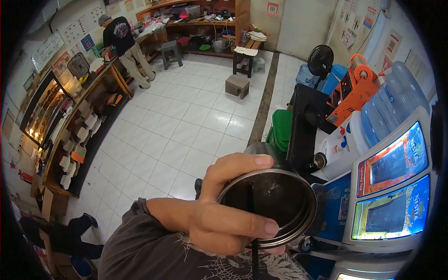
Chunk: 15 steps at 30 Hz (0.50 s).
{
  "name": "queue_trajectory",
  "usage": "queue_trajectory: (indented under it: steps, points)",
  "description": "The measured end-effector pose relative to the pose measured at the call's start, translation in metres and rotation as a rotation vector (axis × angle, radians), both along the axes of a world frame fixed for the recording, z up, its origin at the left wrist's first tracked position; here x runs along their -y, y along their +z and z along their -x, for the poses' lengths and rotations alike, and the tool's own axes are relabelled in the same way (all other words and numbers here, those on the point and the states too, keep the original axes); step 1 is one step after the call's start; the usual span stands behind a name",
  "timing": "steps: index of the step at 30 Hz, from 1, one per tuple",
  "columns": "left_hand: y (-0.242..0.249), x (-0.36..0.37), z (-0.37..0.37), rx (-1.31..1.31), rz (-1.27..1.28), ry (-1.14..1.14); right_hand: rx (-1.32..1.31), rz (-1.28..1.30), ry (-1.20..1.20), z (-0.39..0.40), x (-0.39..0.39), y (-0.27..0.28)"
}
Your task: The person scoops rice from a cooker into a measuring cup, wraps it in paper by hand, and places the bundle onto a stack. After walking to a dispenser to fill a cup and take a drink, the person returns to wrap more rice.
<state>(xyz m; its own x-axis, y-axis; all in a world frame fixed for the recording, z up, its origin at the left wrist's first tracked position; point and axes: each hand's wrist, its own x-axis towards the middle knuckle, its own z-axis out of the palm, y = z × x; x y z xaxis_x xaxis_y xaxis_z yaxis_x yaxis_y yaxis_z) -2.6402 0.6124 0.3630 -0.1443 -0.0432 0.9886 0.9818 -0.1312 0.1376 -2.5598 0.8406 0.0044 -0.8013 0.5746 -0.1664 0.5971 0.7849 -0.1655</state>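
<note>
A round, dark, metal-rimmed vessel (294,200) is grasped by the left hand (217,219), with 1 digit laid along its far rim and another hooked over the near rim; the right hand is not in view, so its state cannot be told. The stage in hand is judged to be plain holding, the mouth of the vessel being turned toward the camera, and any move from here would call for a firm pinch on the smooth rim. A thin black rod (255,263) is seen across the near rim; whether it is fixed to the vessel cannot be told. The vessel is rested on no visible surface, being held up before a dark grey printed shirt (154,247), beside a drinks counter where 2 lit Nestea panels (392,205) are fully shown. Near these are set a small metal cup (320,160), a clear blue water bottle (396,100) and an orange machine (347,98). Beyond, a white tiled floor (186,121) is dotted with a grey plastic stool (171,52) and a low brown stool (237,86), and a wooden counter at the far left is being faced by a person in a black shirt (120,37).
</note>
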Motion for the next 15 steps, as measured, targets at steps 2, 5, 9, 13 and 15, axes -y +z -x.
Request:
queue_trajectory:
  steps: [2, 5, 9, 13, 15]
  points:
    - [-0.003, -0.003, 0.000, -0.009, -0.078, -0.043, -0.001, 0.002, 0.008, 0.001, 0.000, 0.001]
    - [-0.002, -0.009, 0.002, -0.021, -0.182, -0.076, 0.009, 0.015, 0.011, -0.001, 0.000, 0.006]
    - [0.002, -0.012, 0.002, -0.024, -0.201, -0.048, 0.048, 0.022, -0.005, 0.003, -0.001, 0.005]
    - [0.003, 0.003, -0.001, 0.025, -0.052, -0.061, 0.072, 0.012, -0.013, 0.003, 0.003, 0.012]
    - [0.001, -0.004, -0.002, 0.030, -0.157, -0.106, 0.080, 0.021, -0.016, 0.006, 0.003, 0.015]
